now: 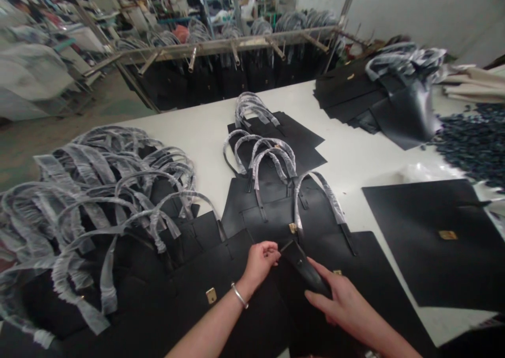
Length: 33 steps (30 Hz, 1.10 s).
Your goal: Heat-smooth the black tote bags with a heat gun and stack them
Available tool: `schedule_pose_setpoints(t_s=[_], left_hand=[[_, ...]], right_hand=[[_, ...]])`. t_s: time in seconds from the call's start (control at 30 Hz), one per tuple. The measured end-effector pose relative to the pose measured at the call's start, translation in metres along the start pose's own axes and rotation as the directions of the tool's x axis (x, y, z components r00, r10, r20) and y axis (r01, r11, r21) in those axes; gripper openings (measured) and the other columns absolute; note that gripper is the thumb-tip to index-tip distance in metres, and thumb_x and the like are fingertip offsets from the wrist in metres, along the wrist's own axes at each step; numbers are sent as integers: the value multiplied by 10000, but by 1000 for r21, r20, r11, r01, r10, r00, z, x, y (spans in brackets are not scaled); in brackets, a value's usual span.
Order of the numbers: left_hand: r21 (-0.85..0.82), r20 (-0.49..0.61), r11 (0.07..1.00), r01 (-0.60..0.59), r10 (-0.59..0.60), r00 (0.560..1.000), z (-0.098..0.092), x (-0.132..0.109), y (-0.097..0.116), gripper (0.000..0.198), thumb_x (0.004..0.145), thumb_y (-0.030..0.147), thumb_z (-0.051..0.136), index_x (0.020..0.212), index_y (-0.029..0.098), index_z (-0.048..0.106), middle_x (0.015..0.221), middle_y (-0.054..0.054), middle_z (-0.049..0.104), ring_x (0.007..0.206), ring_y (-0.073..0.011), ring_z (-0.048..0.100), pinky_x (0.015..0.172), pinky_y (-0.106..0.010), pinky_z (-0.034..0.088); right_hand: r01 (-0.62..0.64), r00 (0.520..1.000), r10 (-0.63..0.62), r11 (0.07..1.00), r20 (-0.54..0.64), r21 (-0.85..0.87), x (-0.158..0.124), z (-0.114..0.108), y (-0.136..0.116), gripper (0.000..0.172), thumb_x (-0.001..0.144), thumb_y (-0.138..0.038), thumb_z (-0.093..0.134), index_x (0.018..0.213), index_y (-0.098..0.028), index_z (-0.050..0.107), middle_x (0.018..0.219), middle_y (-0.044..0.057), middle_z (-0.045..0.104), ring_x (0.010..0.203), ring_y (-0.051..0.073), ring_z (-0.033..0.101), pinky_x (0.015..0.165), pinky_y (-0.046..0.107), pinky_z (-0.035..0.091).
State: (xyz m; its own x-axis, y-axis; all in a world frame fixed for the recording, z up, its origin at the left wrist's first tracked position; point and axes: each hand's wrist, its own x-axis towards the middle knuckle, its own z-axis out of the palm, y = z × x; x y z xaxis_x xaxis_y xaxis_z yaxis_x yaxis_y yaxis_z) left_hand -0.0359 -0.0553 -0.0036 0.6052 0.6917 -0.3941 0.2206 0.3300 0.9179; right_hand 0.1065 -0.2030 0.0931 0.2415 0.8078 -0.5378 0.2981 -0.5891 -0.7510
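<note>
White tabletop (205, 131) fills most of the view in a cluttered workshop, with a metal rack (221, 47) hung with more dark goods standing beyond its far edge. At the near edge the left hand (260, 260), a silver bracelet (239, 295) on its wrist, has its fingers curled in tight and pinches the upper end of a narrow black strap (303, 268). The strap runs slantwise down to the right, lying on top of a flat black bag (366, 274) just in front of the person. The right hand (347, 305) lies along the strap's lower end with its fingers stretched nearly straight and touching it; whether it grips the strap I cannot tell. Just left of the hands a brass clasp (211, 295) shows on another black bag. A big heap of bags (98, 189) with handles wrapped in clear plastic covers the left side of the table. More bags of the same kind lie in a row (272, 189) up the middle. To the right a flat black panel (434, 242) with a small brass plate lies by itself, and a dark stack (379, 95) sits at the far right corner.
</note>
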Motion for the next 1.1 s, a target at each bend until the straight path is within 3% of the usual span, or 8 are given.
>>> schedule_pose_setpoints(t_s=[0.13, 0.23, 0.37, 0.53, 0.7, 0.9, 1.0, 1.1], left_hand=[[-93, 42, 995, -39, 43, 998, 4, -6, 1, 184, 692, 301, 712, 727, 122, 686, 658, -26, 620, 583, -110, 533, 585, -231, 448], [-182, -20, 983, 1, -5, 1000, 5, -8, 3, 263, 637, 333, 780, 763, 120, 690, 643, -12, 599, 576, -110, 526, 578, -238, 449], [-241, 26, 970, 19, -13, 1000, 3, -7, 7, 364, 631, 395, 805, 832, 109, 704, 678, -20, 605, 599, -105, 528, 594, -238, 449], [-291, 23, 955, 51, -47, 999, 2, -7, 9, 420, 573, 383, 851, 848, 105, 697, 662, -1, 574, 591, -97, 517, 599, -244, 447], [-273, 99, 961, 43, -16, 995, 2, -8, 8, 382, 638, 397, 817, 867, 108, 717, 696, -19, 602, 602, -93, 510, 609, -236, 437], [-335, 136, 933, 131, -90, 987, 1, -9, 12, 362, 627, 333, 821, 878, 96, 712, 727, -42, 634, 621, -100, 545, 613, -225, 440], [-340, 148, 928, 152, -107, 983, 2, -10, 13, 352, 644, 310, 800, 919, 108, 712, 783, -53, 657, 647, -103, 563, 627, -222, 450], [-288, 143, 951, 117, -78, 987, 3, -10, 12, 277, 648, 299, 788, 835, 109, 712, 704, -28, 632, 597, -90, 529, 600, -214, 437]], right_hand=[[9, 1000, -9, 1000, 3, -7, 13, -1, -14, 662, 815, -370, 577, 1424, -156, 427, 468, -61, 558, 420, 153, 589, 435, 220, 458], [-6, 999, 6, 1000, -33, 14, 17, -3, -18, 700, 818, -407, 576, 1435, -128, 398, 454, -57, 569, 419, 160, 596, 428, 220, 460], [-24, 998, 21, 999, 57, 48, 17, -5, -17, 649, 812, -372, 576, 1415, -178, 435, 486, -66, 589, 386, 144, 574, 384, 207, 432], [-31, 995, 35, 999, -97, 45, 17, -8, -15, 735, 811, -465, 591, 1437, -131, 400, 405, -69, 549, 397, 162, 580, 422, 225, 453], [-56, 997, 53, 997, 61, 45, 14, -8, -19, 671, 798, -373, 607, 1420, -188, 439, 500, -63, 581, 392, 131, 567, 387, 201, 430], [-14, 992, 20, 999, -123, 49, 23, -14, -18, 741, 819, -486, 598, 1437, -132, 394, 416, -64, 551, 400, 155, 570, 424, 222, 455], [-41, 999, 41, 997, -1, 63, 17, -17, -14, 688, 822, -422, 600, 1432, -169, 409, 472, -62, 574, 387, 137, 558, 387, 202, 429], [-36, 997, 33, 998, 64, 59, 13, -10, -15, 647, 808, -366, 610, 1413, -201, 449, 534, -55, 593, 398, 123, 567, 380, 187, 423]])
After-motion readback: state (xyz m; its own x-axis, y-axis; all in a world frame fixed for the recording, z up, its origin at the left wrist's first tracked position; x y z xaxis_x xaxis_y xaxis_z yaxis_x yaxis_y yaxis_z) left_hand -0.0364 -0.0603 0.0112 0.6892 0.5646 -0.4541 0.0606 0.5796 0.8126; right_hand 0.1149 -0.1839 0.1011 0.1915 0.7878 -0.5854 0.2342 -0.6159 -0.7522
